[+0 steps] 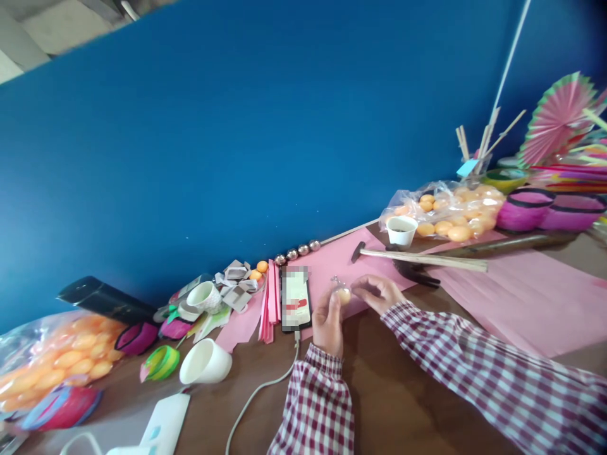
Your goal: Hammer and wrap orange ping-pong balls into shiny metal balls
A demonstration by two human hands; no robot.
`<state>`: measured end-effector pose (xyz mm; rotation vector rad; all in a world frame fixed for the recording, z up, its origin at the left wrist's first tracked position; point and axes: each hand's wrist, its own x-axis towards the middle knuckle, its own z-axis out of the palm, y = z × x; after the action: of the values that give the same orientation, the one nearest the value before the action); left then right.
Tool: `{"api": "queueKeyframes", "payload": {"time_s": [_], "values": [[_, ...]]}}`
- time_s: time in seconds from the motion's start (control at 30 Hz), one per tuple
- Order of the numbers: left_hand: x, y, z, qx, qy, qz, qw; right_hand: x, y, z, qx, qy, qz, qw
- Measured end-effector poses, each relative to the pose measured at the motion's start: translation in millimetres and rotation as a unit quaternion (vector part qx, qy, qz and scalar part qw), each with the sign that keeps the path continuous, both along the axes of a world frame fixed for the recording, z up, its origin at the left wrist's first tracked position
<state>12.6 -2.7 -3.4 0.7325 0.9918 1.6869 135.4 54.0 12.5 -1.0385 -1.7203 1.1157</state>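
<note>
Between the thumb and fingers of my left hand (328, 325) is a small pale-yellow ball (344, 295). A small silvery metal piece (336, 280) shows at the ball's top; its exact kind is too small to tell. My right hand (379, 294) is just to the right, with thumb and fingertips pinched close to the ball. Whatever may be in that pinch is too small to see. Under and behind both hands lies pink paper (327, 265) on the brown table (379, 379). A phone (294, 300) on a charging cable lies left of my left hand.
A hammer (427, 257) and a dark-headed tool (417, 273) lie at right, near a white cup (401, 234) and a bag of orange balls (446, 215). Several shiny balls (291, 254) line the blue wall (284, 126). A tipped white cup (206, 361) and a power strip (165, 420) are at left.
</note>
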Motion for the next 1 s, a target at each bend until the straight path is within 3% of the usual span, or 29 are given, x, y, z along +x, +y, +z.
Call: {"api": "queueKeyframes", "payload": {"time_s": [0.23,0.33,0.7,1.0], "values": [[-4.4,2.5,-9.3,0.012,0.045,0.004,0.999,1.2,0.4,1.6,-0.021,0.034,0.005,0.999],[-4.5,2.1,-8.2,0.007,0.052,0.008,0.999,1.2,1.6,-1.1,-0.048,0.046,0.015,0.998],[-3.5,2.3,-8.2,0.003,0.083,0.027,0.996,-4.3,1.0,-13.1,-0.035,0.077,0.041,0.996],[-2.2,1.0,-2.9,-0.003,0.104,0.037,0.994,-2.9,-0.1,-10.5,-0.037,0.062,0.046,0.996]]}}
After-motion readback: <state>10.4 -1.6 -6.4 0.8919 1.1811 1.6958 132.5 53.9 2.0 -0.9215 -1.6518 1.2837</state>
